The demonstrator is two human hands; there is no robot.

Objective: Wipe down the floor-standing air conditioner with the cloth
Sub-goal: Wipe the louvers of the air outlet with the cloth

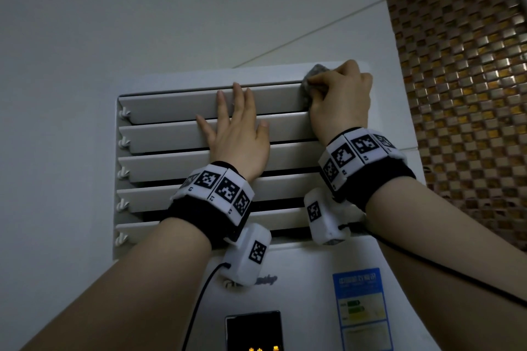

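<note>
I am looking up the front of the white air conditioner [299, 279], whose top edge runs just beyond my fingertips. Its bank of horizontal louvres [171, 137] lies under both palms. My left hand [239, 139] rests flat on the upper slats, fingers straight and a little spread, holding nothing; I take it to be steadying them. My right hand [342, 100] is curled tight round the grey cloth [315, 71], which bulges out to the left of the bent fingers and above them, pressed where the top slat's right end meets the cabinet rim.

I judge the step in hand is wiping that top right corner. The next move calls for drawing the cloth leftward along the top slat toward my left fingertips. It needs light pressure, since these slats look pivoted, and the left hand must first lift out of the path.
</note>
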